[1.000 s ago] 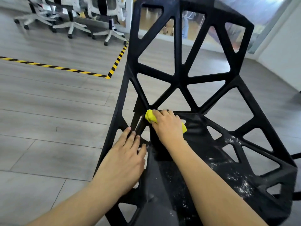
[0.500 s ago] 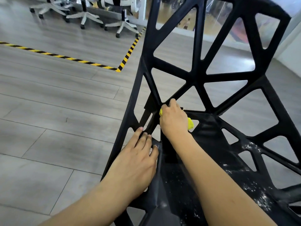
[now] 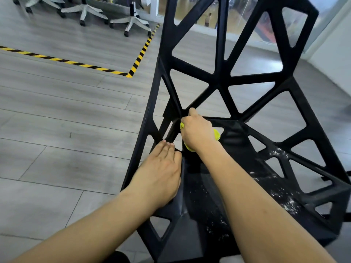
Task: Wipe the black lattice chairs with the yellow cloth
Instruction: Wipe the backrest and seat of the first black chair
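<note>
Your right hand (image 3: 197,132) is curled around the cloth (image 3: 216,134), bunched against the chair (image 3: 222,80) at the back left corner of the seat, where the lattice struts meet. Only yellow edges of the cloth show: one at the left of the knuckles, one at the right, one under the wrist. The rest is hidden in your grip. Your index finger points up along a strut.

Your left hand (image 3: 161,173) lies flat on the seat's left edge, fingers straight and together, tips at a strut junction. The thumb is out of sight.

White specks (image 3: 284,198) lie scattered on the seat's right side. The chair's top and front are cut off by the frame.

Beyond, striped tape (image 3: 138,57) marks the floor (image 3: 57,120), and office chair bases (image 3: 131,21) show, their seats cut off.
</note>
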`<action>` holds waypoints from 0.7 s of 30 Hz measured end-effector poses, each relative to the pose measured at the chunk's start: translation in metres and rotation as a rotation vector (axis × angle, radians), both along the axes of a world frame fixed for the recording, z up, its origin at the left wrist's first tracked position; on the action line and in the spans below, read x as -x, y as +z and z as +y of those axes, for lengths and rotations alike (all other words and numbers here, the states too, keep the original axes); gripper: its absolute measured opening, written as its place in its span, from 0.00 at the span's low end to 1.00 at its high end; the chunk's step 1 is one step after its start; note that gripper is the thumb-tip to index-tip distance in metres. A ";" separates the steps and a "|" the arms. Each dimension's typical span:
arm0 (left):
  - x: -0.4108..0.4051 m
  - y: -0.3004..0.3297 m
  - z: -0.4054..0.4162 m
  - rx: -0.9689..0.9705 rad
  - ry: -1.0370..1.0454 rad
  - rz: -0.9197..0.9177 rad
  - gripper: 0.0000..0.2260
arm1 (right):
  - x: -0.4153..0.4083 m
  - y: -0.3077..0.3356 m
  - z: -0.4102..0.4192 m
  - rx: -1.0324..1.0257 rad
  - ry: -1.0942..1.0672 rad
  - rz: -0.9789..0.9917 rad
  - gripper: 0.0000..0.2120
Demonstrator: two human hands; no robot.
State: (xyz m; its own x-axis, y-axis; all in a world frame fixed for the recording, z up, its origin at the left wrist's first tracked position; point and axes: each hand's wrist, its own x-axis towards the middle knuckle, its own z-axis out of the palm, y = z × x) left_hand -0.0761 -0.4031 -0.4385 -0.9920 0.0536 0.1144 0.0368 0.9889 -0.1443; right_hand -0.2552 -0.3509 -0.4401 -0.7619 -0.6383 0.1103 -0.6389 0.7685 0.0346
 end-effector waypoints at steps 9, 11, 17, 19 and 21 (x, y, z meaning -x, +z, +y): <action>-0.001 0.000 0.001 0.016 0.009 0.015 0.22 | -0.051 -0.020 0.051 0.180 0.079 -0.017 0.18; -0.002 0.000 0.000 0.025 -0.012 0.021 0.22 | -0.054 -0.023 0.065 0.188 0.120 0.006 0.18; -0.004 0.001 -0.001 0.029 -0.028 0.008 0.22 | -0.031 -0.029 0.105 0.201 -0.003 -0.204 0.25; -0.005 0.002 -0.001 0.042 -0.040 0.039 0.21 | -0.016 -0.028 0.119 0.084 -0.177 -0.054 0.23; -0.005 0.002 -0.001 0.046 -0.047 0.056 0.20 | -0.001 -0.024 0.123 0.054 -0.241 0.047 0.20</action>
State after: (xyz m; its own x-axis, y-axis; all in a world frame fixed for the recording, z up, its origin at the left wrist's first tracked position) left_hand -0.0708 -0.4044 -0.4367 -0.9803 0.1064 0.1663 0.0735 0.9785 -0.1928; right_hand -0.2543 -0.2280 -0.4640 -0.8844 -0.4313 0.1781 -0.4359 0.8999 0.0145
